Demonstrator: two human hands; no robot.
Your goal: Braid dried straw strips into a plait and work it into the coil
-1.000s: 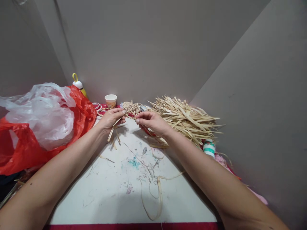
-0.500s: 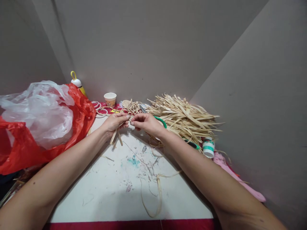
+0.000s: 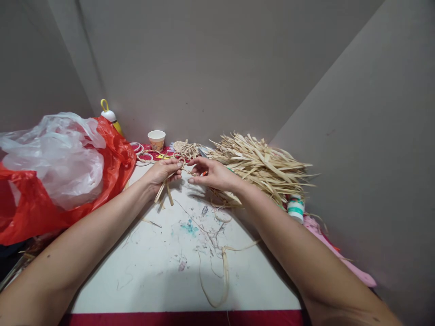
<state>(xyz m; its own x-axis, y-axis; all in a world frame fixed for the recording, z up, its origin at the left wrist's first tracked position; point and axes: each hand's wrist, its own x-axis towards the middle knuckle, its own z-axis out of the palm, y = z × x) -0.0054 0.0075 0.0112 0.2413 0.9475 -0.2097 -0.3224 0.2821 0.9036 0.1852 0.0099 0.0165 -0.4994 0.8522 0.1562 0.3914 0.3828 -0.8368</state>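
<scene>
Straw-coloured strands (image 3: 170, 194) are pinched in the left hand (image 3: 165, 174), ends hanging below the grip; just beside it, the right hand (image 3: 215, 175) is held with thumb and forefinger parted. Twisting or knotting is seemingly underway; a fresh pinch beside the grip seems needed.

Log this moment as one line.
left hand: pinching straw strips; right hand: open, beside straw cord; nearby: straw bundle, paper cup
</scene>
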